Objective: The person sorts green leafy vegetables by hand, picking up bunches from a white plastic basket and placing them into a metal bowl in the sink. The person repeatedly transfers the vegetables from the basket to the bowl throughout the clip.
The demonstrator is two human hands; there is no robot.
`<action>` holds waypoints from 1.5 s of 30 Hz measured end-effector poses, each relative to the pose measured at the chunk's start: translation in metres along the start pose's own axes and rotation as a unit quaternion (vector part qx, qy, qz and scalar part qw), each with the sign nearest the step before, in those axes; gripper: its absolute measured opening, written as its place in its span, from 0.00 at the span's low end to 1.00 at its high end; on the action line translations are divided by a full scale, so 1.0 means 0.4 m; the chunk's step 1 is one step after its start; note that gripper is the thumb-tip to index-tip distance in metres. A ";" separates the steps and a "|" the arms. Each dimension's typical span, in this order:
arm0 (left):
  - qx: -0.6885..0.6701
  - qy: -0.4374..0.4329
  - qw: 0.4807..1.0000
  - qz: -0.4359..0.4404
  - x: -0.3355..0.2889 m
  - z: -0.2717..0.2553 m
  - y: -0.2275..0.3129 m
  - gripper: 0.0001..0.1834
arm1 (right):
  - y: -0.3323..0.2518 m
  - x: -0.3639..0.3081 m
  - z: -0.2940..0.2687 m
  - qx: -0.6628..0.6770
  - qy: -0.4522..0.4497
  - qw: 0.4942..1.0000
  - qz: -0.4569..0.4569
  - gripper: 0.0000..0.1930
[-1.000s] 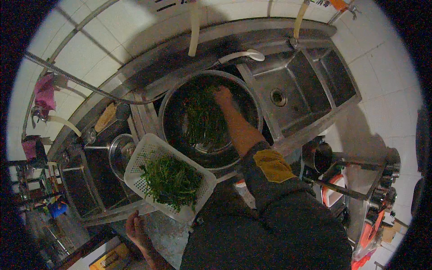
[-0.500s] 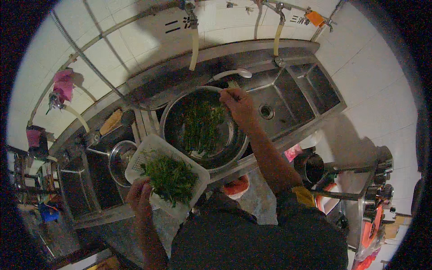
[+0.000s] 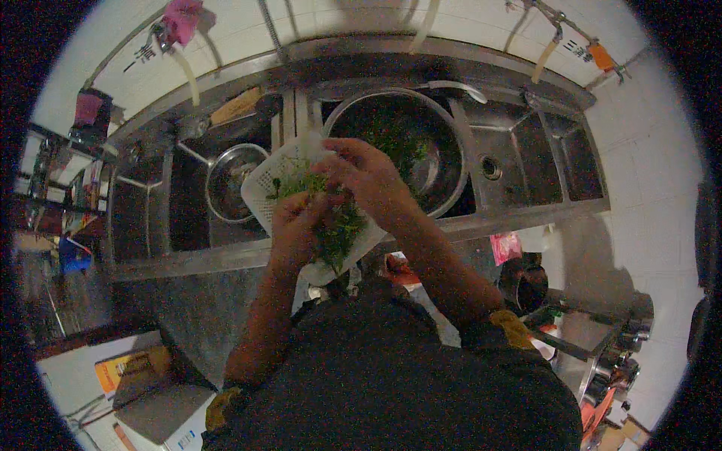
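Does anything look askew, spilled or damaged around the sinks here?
The white basket sits skewed, one corner jutting past the sink's front edge, so it looks slightly precarious. I see no spill or damage, though the picture is grainy.

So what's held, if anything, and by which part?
Can't tell: the blurred left hand and right hand hide any grip on the leafy green vegetables in the white perforated plastic basket.

The left hand [image 3: 297, 225] and right hand [image 3: 372, 184] crowd the room above the white basket [image 3: 262, 193], which, with the right hand, blocks the near left side of the big bowl [image 3: 457, 143]; the bowl's right side can be reached from above, a spray head [image 3: 468, 91] lies behind it, and the sink [image 3: 526, 180] further right offers free passage
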State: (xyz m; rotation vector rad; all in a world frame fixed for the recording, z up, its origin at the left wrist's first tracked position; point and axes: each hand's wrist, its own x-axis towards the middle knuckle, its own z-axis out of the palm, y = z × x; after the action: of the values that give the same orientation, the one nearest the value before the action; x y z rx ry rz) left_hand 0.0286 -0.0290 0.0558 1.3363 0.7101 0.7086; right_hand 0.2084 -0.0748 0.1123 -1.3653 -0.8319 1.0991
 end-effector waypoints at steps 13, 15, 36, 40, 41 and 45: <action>-0.167 0.127 0.978 0.007 -0.027 -0.137 0.000 0.17 | 0.112 -0.178 0.127 -0.011 -0.191 0.972 0.134 0.15; -0.138 0.119 0.983 0.011 -0.036 -0.158 0.010 0.17 | 0.110 -0.174 0.122 -0.019 -0.179 0.976 0.124 0.11; 0.045 0.276 0.949 0.145 -0.054 -0.387 -0.107 0.13 | 0.113 -0.201 0.049 -0.132 0.022 0.983 -0.124 0.08; 0.047 0.260 0.963 0.053 -0.065 -0.433 -0.021 0.12 | 0.179 -0.127 0.000 -0.237 0.065 0.966 -0.085 0.13; -0.006 0.241 0.970 0.035 -0.065 -0.413 -0.019 0.12 | 0.198 -0.106 -0.002 -0.201 0.036 0.978 -0.040 0.15; -0.051 0.235 0.970 0.022 -0.052 -0.300 -0.054 0.14 | 0.221 -0.058 0.005 -0.295 -0.017 0.952 -0.082 0.21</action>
State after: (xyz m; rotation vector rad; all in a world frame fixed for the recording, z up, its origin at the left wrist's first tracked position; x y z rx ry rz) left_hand -0.0784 0.0239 0.0238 1.0999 1.0070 1.1031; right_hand 0.1889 -0.1058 0.0284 -1.7283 -1.3455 0.7684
